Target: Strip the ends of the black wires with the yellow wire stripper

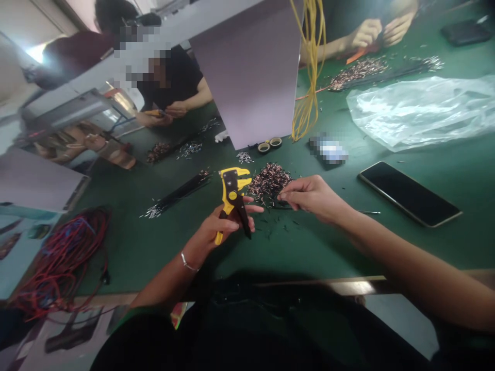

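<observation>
the work looks partway through, judging by the heap of short wire pieces (pixel 269 180) just beyond the fingers and the bundle of black wires (pixel 178 195) to the left of the left fingers; whether that bundle is done or waiting, i cannot tell. the left hand (pixel 222 225) has its thumb and fingers loosely around the handles of one wire stripper (pixel 232 196), whose mouth gapes with no wire seen in it. the right hand (pixel 315 198) has thumb and forefinger pinched together beside the heap, seemingly on one black wire (pixel 369 212), its pale tip showing past the wrist. counted: one stripper, one heap and one bundle, their pieces too many to number; two rolls of tape (pixel 264 151) beyond the heap, one phone (pixel 410 194) right of the right fingers.
</observation>
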Demonstrator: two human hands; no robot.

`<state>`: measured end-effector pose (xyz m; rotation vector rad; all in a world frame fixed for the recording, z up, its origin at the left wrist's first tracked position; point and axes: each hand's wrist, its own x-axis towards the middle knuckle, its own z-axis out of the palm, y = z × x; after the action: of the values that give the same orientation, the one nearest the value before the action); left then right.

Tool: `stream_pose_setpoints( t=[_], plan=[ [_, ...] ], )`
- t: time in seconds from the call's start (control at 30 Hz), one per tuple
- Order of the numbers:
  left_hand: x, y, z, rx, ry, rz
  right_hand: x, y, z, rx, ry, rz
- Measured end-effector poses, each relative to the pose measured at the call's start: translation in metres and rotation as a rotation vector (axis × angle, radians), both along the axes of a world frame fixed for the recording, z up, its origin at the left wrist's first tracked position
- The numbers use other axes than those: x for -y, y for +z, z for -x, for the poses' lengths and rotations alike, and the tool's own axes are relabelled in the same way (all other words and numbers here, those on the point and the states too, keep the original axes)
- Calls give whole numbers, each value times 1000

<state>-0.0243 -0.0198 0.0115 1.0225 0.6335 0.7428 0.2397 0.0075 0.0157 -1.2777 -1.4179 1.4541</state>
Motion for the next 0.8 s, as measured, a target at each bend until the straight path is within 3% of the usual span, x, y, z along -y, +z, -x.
stream_pose_setpoints(
  t=[0.13, 0.23, 0.5, 0.8],
  plan=[
    [4, -1, 2, 32, -68, 37, 8, 5, -7, 33, -54, -93],
    [9, 1, 0, 52, -41, 36, 16, 8, -11, 33, -45, -133],
    [32, 10, -13, 51, 27, 64, 38, 15, -10, 4, 29, -30],
    [23, 1, -31, 131, -66, 190, 42, 20, -18, 149, -21, -53]
  ],
)
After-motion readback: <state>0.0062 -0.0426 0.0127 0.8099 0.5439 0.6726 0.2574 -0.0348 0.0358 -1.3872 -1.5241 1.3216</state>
